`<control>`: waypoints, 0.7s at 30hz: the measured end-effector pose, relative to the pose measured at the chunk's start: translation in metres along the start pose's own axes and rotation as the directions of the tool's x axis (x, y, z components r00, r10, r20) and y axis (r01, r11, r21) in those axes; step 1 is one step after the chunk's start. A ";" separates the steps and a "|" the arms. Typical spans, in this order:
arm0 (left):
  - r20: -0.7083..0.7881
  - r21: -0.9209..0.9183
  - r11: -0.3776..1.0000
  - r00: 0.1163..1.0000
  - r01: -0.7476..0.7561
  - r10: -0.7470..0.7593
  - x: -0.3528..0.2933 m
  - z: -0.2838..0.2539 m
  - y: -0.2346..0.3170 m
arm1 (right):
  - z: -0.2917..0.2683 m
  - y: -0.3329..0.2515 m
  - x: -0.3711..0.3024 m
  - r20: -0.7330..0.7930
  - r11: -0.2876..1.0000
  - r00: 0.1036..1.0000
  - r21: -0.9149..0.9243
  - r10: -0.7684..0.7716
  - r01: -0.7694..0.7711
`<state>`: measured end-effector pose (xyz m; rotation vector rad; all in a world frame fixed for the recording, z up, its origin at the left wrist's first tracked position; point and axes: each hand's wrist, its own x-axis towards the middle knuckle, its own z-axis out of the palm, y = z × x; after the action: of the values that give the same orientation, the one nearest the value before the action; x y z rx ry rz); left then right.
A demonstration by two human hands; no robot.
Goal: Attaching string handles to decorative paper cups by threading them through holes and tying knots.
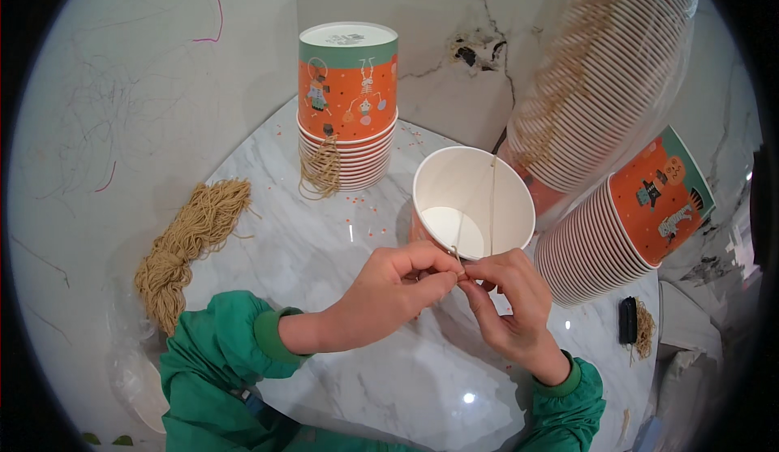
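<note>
A white-lined paper tub (445, 184) with an orange outside stands open on the table, just beyond my hands. Tan string (493, 196) runs across its mouth and down to the near rim. There my left hand (389, 298) pinches the string between thumb and forefinger. Right beside it, my right hand (515, 302) is also closed on the string, and the fingertips of both hands nearly meet. My fingers cover the spot where the string meets the rim, so I cannot tell whether it is knotted.
A skein of tan string (191, 245) lies at the left. Upside-down nested tubs (349, 99) stand at the back, with string loops (320, 168) hanging on them. At the right are a tilted tub stack (596, 245), a plastic-wrapped stack (600, 79) and a small black object (627, 320).
</note>
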<state>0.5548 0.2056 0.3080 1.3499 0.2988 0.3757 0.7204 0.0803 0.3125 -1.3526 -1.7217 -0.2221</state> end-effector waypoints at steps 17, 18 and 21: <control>0.348 0.820 0.032 0.542 -0.572 0.765 0.024 0.002 -0.010 | -0.011 0.003 -0.026 -0.030 0.984 0.986 0.073 0.162 -0.160; 0.388 0.818 -0.025 0.519 -0.575 0.762 0.025 0.003 -0.010 | -0.011 0.003 -0.026 -0.032 0.984 0.986 0.073 0.164 -0.161; 0.406 0.821 -0.057 0.510 -0.568 0.758 0.031 0.002 -0.012 | -0.010 0.003 -0.027 -0.030 0.976 0.980 0.106 0.195 -0.191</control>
<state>0.5843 0.2153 0.2964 2.6259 -0.1453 1.3879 0.7283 0.0568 0.2979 -1.4191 -1.5355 -0.0495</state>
